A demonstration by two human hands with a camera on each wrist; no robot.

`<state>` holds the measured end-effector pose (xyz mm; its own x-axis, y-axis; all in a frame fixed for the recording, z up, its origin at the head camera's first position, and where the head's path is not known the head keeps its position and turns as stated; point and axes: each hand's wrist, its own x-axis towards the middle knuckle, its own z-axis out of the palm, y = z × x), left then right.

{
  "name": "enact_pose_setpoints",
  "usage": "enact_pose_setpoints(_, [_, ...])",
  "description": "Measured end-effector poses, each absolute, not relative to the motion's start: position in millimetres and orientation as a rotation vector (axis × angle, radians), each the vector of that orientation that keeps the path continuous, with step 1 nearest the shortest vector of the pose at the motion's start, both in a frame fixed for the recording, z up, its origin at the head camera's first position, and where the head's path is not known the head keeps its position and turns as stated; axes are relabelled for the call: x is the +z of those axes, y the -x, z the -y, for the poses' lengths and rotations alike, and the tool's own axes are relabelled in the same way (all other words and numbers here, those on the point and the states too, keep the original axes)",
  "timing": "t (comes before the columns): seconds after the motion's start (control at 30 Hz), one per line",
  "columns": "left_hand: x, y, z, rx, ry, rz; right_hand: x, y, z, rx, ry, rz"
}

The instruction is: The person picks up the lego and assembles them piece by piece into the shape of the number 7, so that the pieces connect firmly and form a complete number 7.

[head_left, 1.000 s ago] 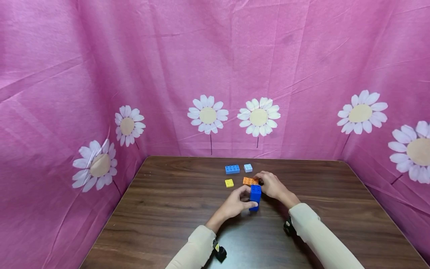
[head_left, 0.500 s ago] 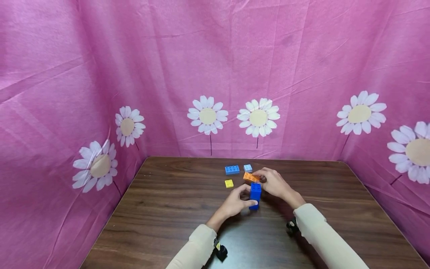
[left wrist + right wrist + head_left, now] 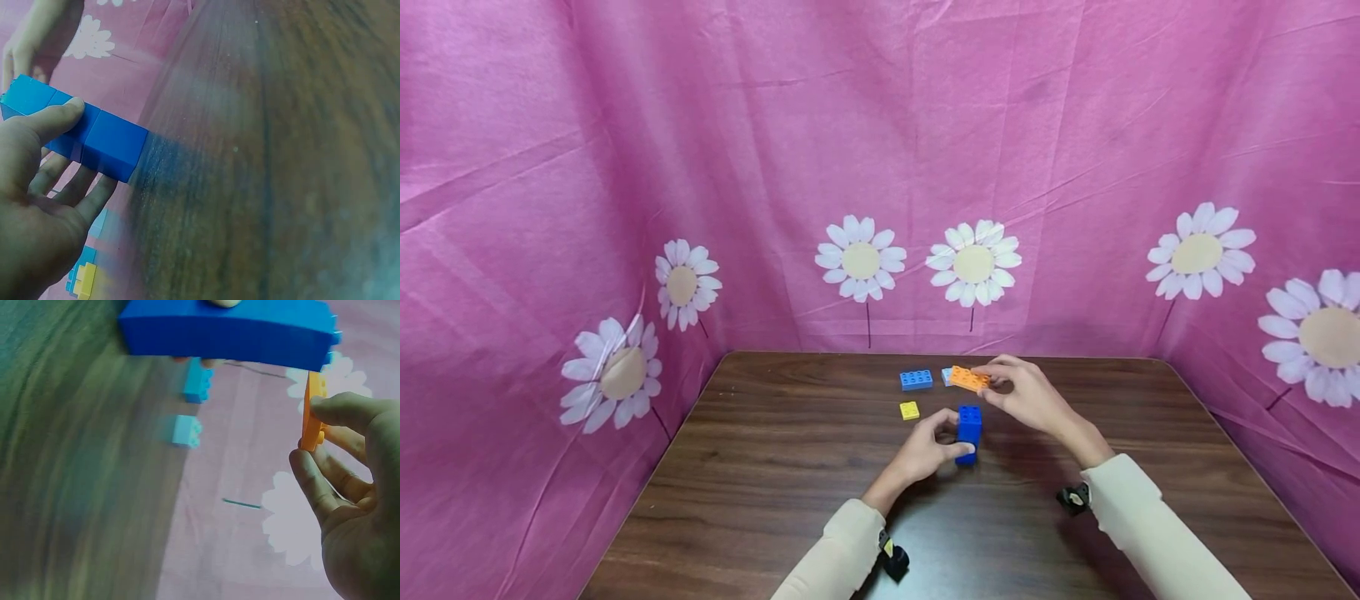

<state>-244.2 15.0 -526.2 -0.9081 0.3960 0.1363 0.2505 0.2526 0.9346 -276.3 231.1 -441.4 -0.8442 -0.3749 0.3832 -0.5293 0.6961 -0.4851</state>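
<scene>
A stack of dark blue toy bricks stands upright on the table, studs on top. My left hand grips it from the left, thumb on the near side and fingers behind; the left wrist view shows three blue bricks joined. Above the table, beyond the stack, my right hand pinches a flat orange brick by its right end. In the right wrist view the orange brick is held between thumb and fingers, apart from the blue stack.
On the wooden table lie a blue brick and a small yellow brick. A light blue brick is partly hidden behind the orange one. A pink flowered cloth hangs around the table's back and sides.
My right hand has lifted the orange brick off the table, up and away from behind the blue stack. My left hand stays on the stack.
</scene>
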Motion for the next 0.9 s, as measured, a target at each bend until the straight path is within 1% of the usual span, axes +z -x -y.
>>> enact_pose_setpoints(0.2, [-527,245,-16,1.767,-0.614,-2.358,-425,262,-228,0.858,-0.762,2.644])
enact_pose_setpoints(0.53, [-525,246,-16,1.757,-0.596,-2.338,-411,246,-219,0.781,-0.834,2.650])
enact_pose_setpoints(0.9, [-525,245,-17,1.725,-0.583,-2.367,-416,239,-219,0.804,-0.918,2.700])
